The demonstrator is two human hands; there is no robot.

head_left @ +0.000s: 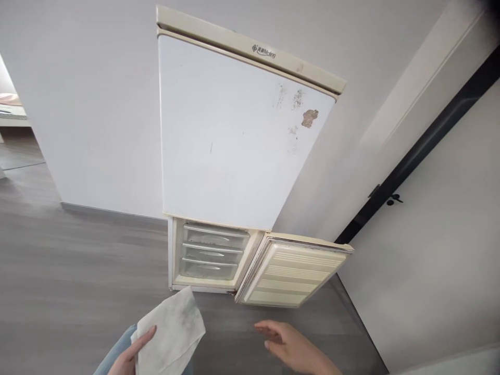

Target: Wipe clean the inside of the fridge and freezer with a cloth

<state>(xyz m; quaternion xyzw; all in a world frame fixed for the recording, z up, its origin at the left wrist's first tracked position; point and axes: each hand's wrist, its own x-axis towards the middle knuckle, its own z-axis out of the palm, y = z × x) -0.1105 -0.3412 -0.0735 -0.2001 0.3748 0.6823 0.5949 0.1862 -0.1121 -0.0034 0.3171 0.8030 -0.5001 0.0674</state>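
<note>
My left hand (135, 353) grips a folded, greyish-white cloth (172, 330) at its left edge, thumb on top; smudges mark the cloth's upper part. To the right, my right hand (287, 344) hovers with nothing in it, fingers slightly curled and apart from the thumb. Beyond both hands stands a white fridge-freezer (234, 135) with its upper door closed. Its lower door (292, 273) hangs open to the right, showing a ribbed, yellowed inner panel. Inside the lower compartment sit three clear drawers (213, 255), all pushed in. Neither hand touches the fridge.
Brown stains and a peeled patch (310, 118) mark the upper door. A pale wall (97, 104) runs behind the fridge. At the right is a white room door (437, 219) with a black handle (395, 199). Grey wood-look floor (78, 276) lies below.
</note>
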